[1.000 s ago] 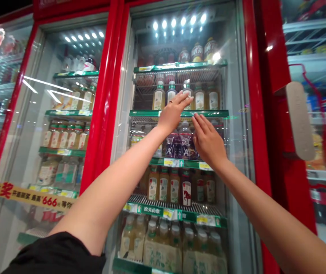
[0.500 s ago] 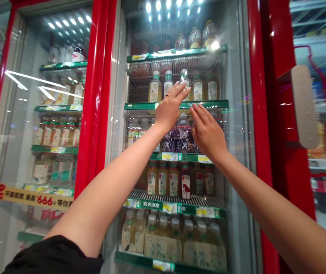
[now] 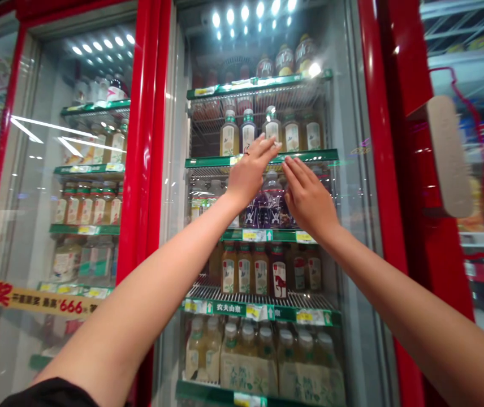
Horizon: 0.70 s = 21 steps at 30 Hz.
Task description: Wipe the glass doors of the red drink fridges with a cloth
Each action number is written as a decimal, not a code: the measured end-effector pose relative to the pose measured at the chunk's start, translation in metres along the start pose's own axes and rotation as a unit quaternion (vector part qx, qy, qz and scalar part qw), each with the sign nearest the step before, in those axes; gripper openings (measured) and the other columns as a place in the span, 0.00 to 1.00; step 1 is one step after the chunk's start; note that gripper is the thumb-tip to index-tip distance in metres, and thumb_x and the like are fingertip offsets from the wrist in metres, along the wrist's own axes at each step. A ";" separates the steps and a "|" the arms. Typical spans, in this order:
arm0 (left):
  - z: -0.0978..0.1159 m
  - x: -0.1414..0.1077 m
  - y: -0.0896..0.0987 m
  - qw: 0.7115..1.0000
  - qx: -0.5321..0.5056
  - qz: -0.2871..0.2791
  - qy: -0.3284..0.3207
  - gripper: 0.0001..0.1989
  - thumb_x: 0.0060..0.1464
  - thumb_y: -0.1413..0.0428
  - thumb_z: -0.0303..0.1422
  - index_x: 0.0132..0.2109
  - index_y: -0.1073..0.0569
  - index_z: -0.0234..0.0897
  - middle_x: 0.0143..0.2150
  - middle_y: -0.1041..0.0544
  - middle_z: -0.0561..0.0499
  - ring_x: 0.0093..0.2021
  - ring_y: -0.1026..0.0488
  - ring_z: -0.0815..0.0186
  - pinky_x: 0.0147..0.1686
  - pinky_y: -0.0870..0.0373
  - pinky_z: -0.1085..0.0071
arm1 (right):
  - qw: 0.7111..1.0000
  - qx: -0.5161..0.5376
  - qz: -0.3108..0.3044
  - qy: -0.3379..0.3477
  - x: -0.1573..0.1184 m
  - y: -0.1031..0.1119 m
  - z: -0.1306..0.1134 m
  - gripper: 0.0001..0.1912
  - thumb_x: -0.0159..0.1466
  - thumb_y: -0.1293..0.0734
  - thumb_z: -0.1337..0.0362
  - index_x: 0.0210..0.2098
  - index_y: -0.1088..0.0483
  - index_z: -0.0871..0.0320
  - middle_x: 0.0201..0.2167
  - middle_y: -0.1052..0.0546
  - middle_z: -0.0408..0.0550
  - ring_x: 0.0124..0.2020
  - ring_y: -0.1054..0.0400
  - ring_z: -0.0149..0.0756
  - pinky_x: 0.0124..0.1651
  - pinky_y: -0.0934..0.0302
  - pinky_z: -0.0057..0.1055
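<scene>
We cannot tell whether the left hand (image 3: 253, 168) or the right hand (image 3: 311, 198) touches the glass door (image 3: 346, 130), while both partly hide the purple bottles (image 3: 273, 208), a black sleeve (image 3: 51, 394) below the left is cut off, and a dark bottle (image 3: 483, 287) farther right blurs.

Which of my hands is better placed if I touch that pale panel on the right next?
Probably your right hand: it's nearer the pale panel, with your left hand farther away on its other side.

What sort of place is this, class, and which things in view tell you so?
Probably the drinks section of a shop or supermarket: red-framed, glass-fronted cabinets stand side by side, bottled drinks line their shelves, and what look like price tags run along the green shelf edges.
</scene>
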State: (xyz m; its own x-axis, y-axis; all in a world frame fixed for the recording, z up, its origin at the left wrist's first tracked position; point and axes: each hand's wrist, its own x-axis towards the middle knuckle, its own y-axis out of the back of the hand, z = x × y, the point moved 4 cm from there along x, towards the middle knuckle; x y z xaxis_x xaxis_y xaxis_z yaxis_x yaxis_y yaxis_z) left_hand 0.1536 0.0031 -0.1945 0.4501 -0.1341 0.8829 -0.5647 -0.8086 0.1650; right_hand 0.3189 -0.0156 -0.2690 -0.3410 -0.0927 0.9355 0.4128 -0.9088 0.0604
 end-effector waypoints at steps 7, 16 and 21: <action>-0.024 0.006 0.016 1.000 -0.003 -0.010 -0.015 0.44 0.61 0.56 0.12 0.75 0.35 0.58 0.80 0.35 0.58 0.81 0.43 0.61 0.77 0.36 0.48 | 1.000 -0.013 0.017 0.010 -0.002 0.000 -0.002 0.41 0.73 0.42 0.72 0.82 0.56 0.52 0.79 0.38 0.50 0.80 0.46 0.49 0.81 0.42 0.57; -0.016 -0.022 0.022 0.999 0.006 -0.021 -0.040 0.45 0.60 0.55 0.11 0.76 0.37 0.57 0.79 0.34 0.56 0.81 0.42 0.61 0.74 0.31 0.48 | 0.999 -0.010 0.026 0.016 -0.003 -0.001 -0.001 0.44 0.72 0.41 0.73 0.83 0.60 0.49 0.79 0.38 0.49 0.80 0.45 0.50 0.79 0.40 0.59; -0.025 -0.013 0.032 0.999 0.022 -0.012 -0.026 0.44 0.60 0.56 0.10 0.74 0.33 0.54 0.78 0.33 0.54 0.80 0.41 0.60 0.73 0.29 0.48 | 0.999 -0.022 0.027 0.016 -0.003 -0.002 -0.002 0.42 0.73 0.42 0.74 0.82 0.57 0.51 0.78 0.37 0.52 0.80 0.45 0.50 0.79 0.40 0.60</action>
State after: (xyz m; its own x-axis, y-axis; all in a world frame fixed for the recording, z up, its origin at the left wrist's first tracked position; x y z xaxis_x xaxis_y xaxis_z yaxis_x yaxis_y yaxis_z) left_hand 0.1126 -0.0062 -0.1892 0.4989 -0.1437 0.8547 -0.5227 -0.8365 0.1644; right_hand 0.3170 -0.0144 -0.2728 -0.3467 -0.1538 0.9253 0.3932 -0.9194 -0.0055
